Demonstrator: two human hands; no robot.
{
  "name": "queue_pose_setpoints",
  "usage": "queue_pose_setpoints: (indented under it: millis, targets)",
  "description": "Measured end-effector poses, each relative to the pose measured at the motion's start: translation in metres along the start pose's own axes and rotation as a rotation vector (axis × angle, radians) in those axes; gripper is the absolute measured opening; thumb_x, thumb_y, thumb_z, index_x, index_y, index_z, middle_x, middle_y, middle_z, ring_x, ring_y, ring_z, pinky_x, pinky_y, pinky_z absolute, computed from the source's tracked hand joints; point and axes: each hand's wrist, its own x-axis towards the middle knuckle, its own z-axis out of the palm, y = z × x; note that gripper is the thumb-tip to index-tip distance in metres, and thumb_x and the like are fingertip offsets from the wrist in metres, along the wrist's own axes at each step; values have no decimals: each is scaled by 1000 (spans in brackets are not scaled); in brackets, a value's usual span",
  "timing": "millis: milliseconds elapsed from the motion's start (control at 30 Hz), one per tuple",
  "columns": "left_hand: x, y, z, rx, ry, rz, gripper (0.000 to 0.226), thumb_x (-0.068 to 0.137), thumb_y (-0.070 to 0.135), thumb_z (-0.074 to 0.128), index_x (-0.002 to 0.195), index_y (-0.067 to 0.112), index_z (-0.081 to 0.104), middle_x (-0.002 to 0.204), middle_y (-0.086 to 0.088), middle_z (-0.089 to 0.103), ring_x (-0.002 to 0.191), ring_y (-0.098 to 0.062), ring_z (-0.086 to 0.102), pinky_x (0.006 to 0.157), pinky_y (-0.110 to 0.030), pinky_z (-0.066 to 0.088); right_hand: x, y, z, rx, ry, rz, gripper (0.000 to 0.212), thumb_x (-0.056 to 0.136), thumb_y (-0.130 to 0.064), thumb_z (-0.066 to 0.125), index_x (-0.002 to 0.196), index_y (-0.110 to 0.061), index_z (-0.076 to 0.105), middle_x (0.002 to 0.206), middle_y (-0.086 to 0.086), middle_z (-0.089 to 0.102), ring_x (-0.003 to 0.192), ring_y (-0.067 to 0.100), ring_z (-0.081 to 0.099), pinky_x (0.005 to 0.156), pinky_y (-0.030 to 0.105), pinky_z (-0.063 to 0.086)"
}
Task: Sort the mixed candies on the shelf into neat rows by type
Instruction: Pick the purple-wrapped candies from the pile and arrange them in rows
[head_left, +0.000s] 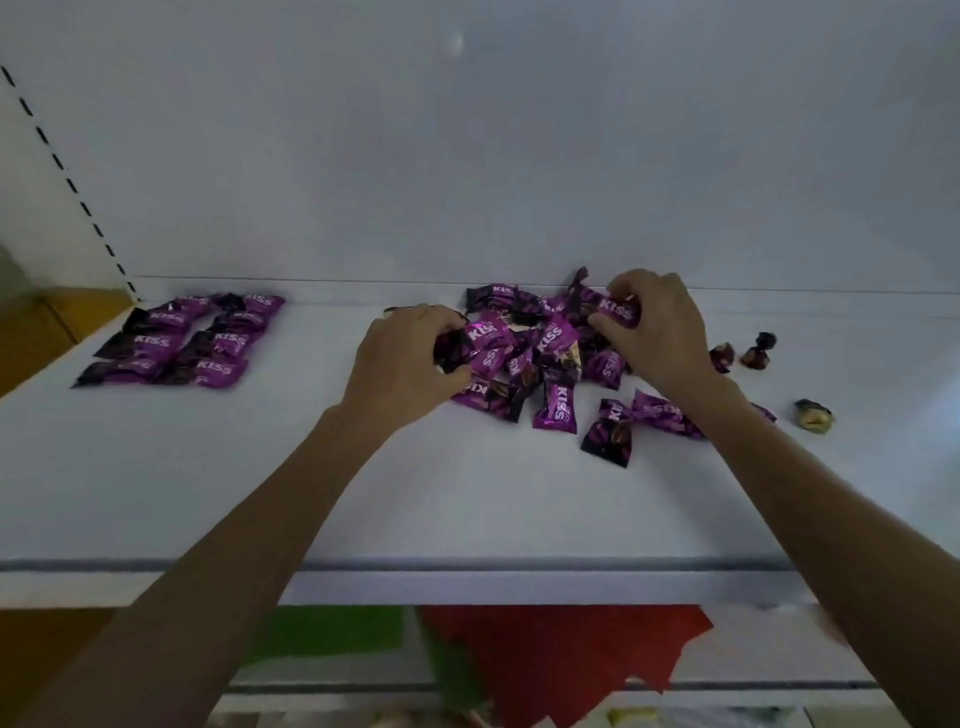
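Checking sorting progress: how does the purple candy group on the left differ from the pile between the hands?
The left group lies flat in neat rows; the middle pile is jumbled, wrappers overlapping. No hand touches the left group; the left hand and right hand both hold candies in the middle pile. Both show purple KISS wrappers.

I see a plain white back panel (467, 156) filling the upper half of my feed. Along its left edge a slotted upright (67, 176) runs diagonally, its dark slots in a single line. Left of that lies an orange-brown surface (31, 332). At the bottom of the view a red package (561, 649) sits beside a green package (332, 631). Both are too blurred for me to read.
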Motion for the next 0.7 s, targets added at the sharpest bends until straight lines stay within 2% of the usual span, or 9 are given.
queue_pose_setpoints:
  millis: [67,167,300,400,467,600,700]
  targets:
    - [-6,-13,-11,9,6,-20,43,74,27,72,114,18,60,112,-1,64,105,-23,55,93,-34,38,3,-14,11,-72,84,-21,36,84,-26,64,113,-4,58,107,18,62,104,35,50,84,44,43]
    - [-15,-38,-29,30,10,-49,40,74,21,68,113,18,60,112,-2,63,104,-24,54,93,-36,38,9,-42,25,-91,124,-76,34,86,-26,63,111,-4,61,106,19,63,103,37,50,82,45,43]
    - [-30,-85,-61,20,11,-60,37,74,16,68,110,16,62,105,-3,64,99,-24,55,90,-38,43,12,-99,52,24,29,-93,32,84,-26,65,111,-9,64,107,15,64,104,33,49,88,36,37]
    - [-45,-126,-90,39,35,-67,38,73,14,70,110,14,63,106,-5,64,100,-22,55,88,-30,40,4,-152,85,67,-55,-146,32,82,-24,67,110,-9,66,107,15,62,103,33,49,89,34,37]
    - [-57,-154,-111,89,34,-75,41,73,17,72,112,16,63,109,-6,61,103,-23,52,87,-29,38,-3,-186,104,93,-95,-162,32,81,-25,68,110,-10,66,107,15,61,103,32,49,89,36,37]
    - [-75,-203,-146,134,22,-68,42,72,25,72,113,17,64,106,-9,61,98,-26,54,84,-36,46,-15,-243,132,113,-193,-181,29,85,-27,63,110,-12,66,106,13,62,101,30,50,83,35,37]
    - [-87,-235,-161,136,-3,-59,46,70,35,61,112,16,65,102,-11,61,95,-27,54,80,-36,47,-26,-272,147,140,-232,-169,29,85,-29,62,109,-14,66,106,11,62,101,28,51,81,33,37]
